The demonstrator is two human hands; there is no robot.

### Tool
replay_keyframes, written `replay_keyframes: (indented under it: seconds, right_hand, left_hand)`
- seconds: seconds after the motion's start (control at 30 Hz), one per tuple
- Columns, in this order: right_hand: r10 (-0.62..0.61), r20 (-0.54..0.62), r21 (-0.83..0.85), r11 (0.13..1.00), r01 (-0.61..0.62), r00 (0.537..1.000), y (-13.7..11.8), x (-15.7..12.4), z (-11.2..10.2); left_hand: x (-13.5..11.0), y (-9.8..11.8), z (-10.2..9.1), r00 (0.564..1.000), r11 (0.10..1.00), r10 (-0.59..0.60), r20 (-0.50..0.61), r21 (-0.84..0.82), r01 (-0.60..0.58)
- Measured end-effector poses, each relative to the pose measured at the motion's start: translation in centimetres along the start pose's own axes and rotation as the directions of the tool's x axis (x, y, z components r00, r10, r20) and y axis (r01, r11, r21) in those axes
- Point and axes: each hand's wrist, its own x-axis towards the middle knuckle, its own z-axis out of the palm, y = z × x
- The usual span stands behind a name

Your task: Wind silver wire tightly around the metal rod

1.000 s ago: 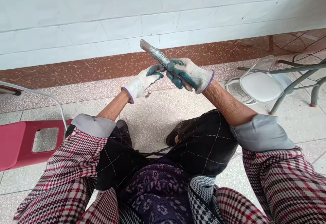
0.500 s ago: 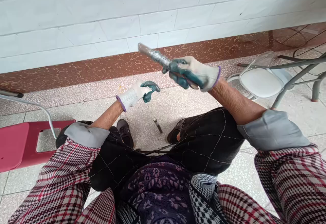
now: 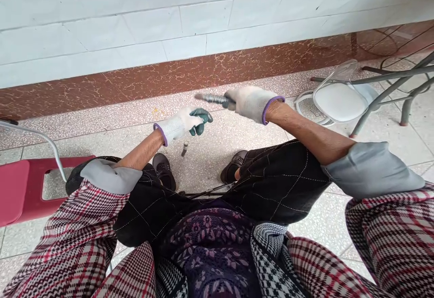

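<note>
My right hand [image 3: 251, 102], in a white glove with a green palm, is closed round one end of a grey threaded metal rod [image 3: 212, 98], which points left and lies nearly level above the floor. My left hand [image 3: 185, 121], gloved the same way, hangs a little lower and to the left with its fingers curled; nothing shows in them. A small dark metal piece [image 3: 185, 148] lies on the tiled floor just below my left hand, between my two shoes.
A red plastic stool [image 3: 23, 189] stands at the left, with a thin metal tube [image 3: 44, 139] curving over it. A white-seated metal chair [image 3: 342, 101] and grey metal legs [image 3: 405, 108] are at the right. A tiled wall with a brown skirting [image 3: 135, 81] runs ahead.
My left hand let go of the rod and dropped away to the left. A small metal piece fell to the floor. My right hand tipped the rod down to nearly level.
</note>
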Motion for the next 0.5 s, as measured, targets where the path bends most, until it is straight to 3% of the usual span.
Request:
replay_keyframes:
  seconds: [0.07,0.13,0.2,0.27,0.3,0.37,0.4,0.43,0.5]
  right_hand:
    - [0.022,-0.079,0.028,0.999,-0.02,0.997,-0.1,-0.1,-1.9]
    - [0.034,-0.109,0.284,0.959,-0.001,0.993,-0.1,-1.0,-3.5]
    - [-0.064,-0.077,0.496,0.863,0.094,0.995,-0.2,-2.5,-4.5]
    - [-0.283,0.103,0.66,0.737,0.148,0.954,-0.3,-3.9,-4.4]
    - [-0.39,0.22,0.684,0.715,0.143,0.894,-0.4,-4.5,-3.9]
    - [-0.476,0.458,0.588,0.796,0.147,0.751,-0.7,-5.1,-2.2]
    - [-0.446,0.532,0.482,0.858,0.175,0.72,-0.8,-5.1,-1.1]
    - [-0.374,0.571,0.344,0.917,0.201,0.731,-0.9,-4.9,-0.2]
    - [-0.12,0.558,-0.041,0.984,0.171,0.821,-1.1,-4.1,1.1]
  left_hand:
    - [0.2,0.6,0.2,1.0,1.0,-0.022,0.009,-0.005,0.022]
    - [0.4,1.1,0.2,0.998,0.999,-0.052,0.022,-0.005,0.052]
    - [0.6,1.5,-0.1,0.998,0.998,-0.064,-0.001,0.01,0.064]
    - [0.8,1.6,-0.6,0.997,0.997,-0.056,-0.054,0.045,0.058]
    - [1.0,1.5,-0.9,0.996,0.996,-0.045,-0.083,0.066,0.051]
    - [1.3,1.2,-1.5,0.995,0.993,-0.015,-0.103,0.112,0.027]
    - [1.4,0.9,-1.7,0.996,0.992,0.005,-0.093,0.129,0.007]
    - [1.5,0.6,-1.8,0.997,0.99,0.024,-0.072,0.139,-0.014]
    - [1.5,-0.3,-1.8,0.999,0.988,0.052,-0.017,0.144,-0.049]
